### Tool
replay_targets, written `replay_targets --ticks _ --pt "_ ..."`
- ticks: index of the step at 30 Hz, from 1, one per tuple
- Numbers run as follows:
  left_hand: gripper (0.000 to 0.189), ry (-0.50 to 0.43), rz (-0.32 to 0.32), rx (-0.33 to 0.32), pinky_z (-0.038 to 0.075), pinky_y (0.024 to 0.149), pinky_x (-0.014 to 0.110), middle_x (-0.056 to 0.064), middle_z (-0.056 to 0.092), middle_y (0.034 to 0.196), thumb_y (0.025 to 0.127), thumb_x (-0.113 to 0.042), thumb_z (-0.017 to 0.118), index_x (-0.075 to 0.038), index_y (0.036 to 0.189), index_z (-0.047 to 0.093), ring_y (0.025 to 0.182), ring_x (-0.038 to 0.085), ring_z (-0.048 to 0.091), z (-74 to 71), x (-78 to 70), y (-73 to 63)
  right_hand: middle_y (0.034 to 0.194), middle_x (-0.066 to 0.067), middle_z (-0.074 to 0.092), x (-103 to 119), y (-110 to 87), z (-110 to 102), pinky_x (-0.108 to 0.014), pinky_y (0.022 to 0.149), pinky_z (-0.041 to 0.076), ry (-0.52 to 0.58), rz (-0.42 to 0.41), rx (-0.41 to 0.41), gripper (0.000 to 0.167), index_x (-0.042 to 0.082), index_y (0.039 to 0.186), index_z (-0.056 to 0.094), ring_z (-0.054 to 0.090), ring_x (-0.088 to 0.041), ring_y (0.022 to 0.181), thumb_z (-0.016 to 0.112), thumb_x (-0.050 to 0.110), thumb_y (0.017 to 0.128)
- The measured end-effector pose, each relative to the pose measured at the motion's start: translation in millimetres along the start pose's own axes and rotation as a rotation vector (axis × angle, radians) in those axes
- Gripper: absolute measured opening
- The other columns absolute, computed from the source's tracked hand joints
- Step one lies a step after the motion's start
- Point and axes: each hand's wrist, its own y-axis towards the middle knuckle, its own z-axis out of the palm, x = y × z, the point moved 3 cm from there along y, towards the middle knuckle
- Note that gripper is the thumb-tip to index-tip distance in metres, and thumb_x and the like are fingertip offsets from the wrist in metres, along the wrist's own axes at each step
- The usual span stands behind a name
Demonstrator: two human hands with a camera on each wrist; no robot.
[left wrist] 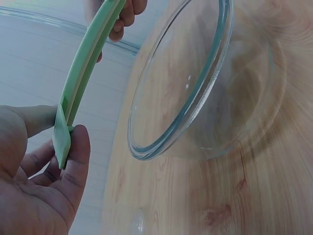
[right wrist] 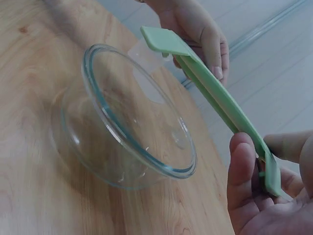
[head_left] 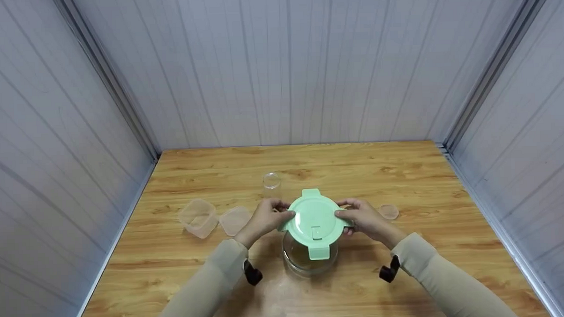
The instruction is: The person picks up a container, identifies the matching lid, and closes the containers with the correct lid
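A round mint-green lid with flap-like tabs is held above a round clear glass bowl. My left hand pinches the lid's left edge, thumb on top and fingers beneath. On the opposite edge my right hand grips it the same way. In the left wrist view the lid is seen edge-on, apart from the bowl's rim. The right wrist view also shows a gap between the lid and the open bowl, which stands on the wooden table.
Left of the hands lie a translucent square container and a translucent square lid. A small clear glass stands behind the green lid. To the right is a small round translucent disc. Pale panel walls enclose the table.
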Motion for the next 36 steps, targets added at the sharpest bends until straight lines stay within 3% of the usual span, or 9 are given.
replay_targets --ticks 4,10,19,36 --pt "0.022 0.006 0.002 0.016 0.054 0.073 0.023 0.004 0.071 0.093 0.098 -0.015 0.078 0.002 0.112 0.078 0.087 0.014 0.061 0.3 2.0 -2.8 0.1 -0.006 0.068 -1 -0.3 0 -0.023 0.056 0.055 -0.062 0.022 0.0 0.047 -0.005 0.148 0.056 0.064 -0.011 0.063 0.068 0.016 0.107" --pt "0.016 0.024 0.014 0.027 0.051 0.073 0.023 0.001 0.068 0.09 0.096 -0.012 0.079 0.001 0.105 0.078 0.086 0.013 0.06 0.8 5.8 -8.4 0.086 -0.002 0.072 -4 -2.2 4 -0.023 0.055 0.055 -0.099 0.034 0.022 0.044 -0.006 0.143 0.057 0.065 -0.01 0.061 0.068 0.016 0.106" --pt "0.021 0.102 -0.079 0.041 0.054 0.078 0.024 0.004 0.071 0.098 0.099 -0.019 0.079 -0.001 0.111 0.078 0.091 0.015 0.062 3.9 10.7 -17.3 0.08 -0.001 0.074 -15 -2.6 7 -0.024 0.055 0.055 -0.107 0.062 0.042 0.041 -0.005 0.139 0.058 0.065 -0.011 0.06 0.069 0.015 0.105" --pt "0.017 0.145 -0.099 0.052 0.059 0.083 0.031 0.006 0.076 0.102 0.098 -0.02 0.081 -0.005 0.107 0.08 0.095 0.017 0.067 11.4 27.1 -27.7 0.076 0.0 0.072 -35 -8.3 16 -0.023 0.054 0.055 -0.081 0.112 0.049 0.041 -0.002 0.138 0.058 0.065 -0.01 0.058 0.072 0.013 0.103"
